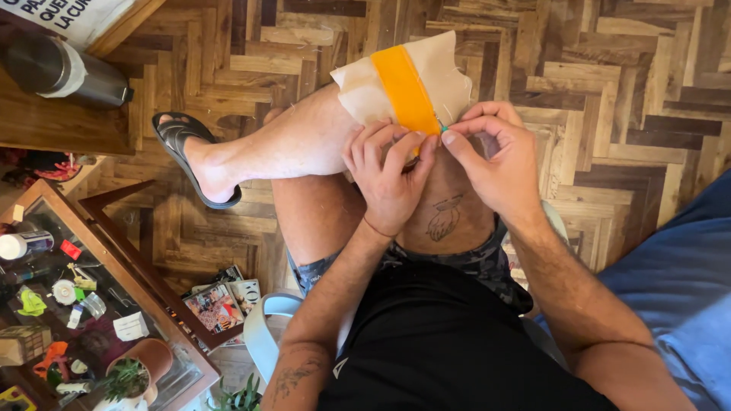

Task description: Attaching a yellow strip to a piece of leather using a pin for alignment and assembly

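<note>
- Head view, item one: cream fabric piece (426,76) with a broad orange band (403,90) running across it, resting on the raised knee of a crossed leg, above the herringbone wood floor (624,68).
- Left hand (387,173): fingers (402,148) curled and pinched on the lower edge of the fabric at the end of the orange band.
- Right hand (495,156): thumb and forefinger pressed together at the same edge, just beside the left hand; whether they hold something small there cannot be told.
- Dark sandal (183,148) on the crossed foot, left of the hands.
- Glass-topped surface (145,285) at lower left, carrying a potted plant (133,373) and small clutter.
- Dark metal flask (57,70) lying at upper left.
- Blue cloth (678,281) at the right edge.
</note>
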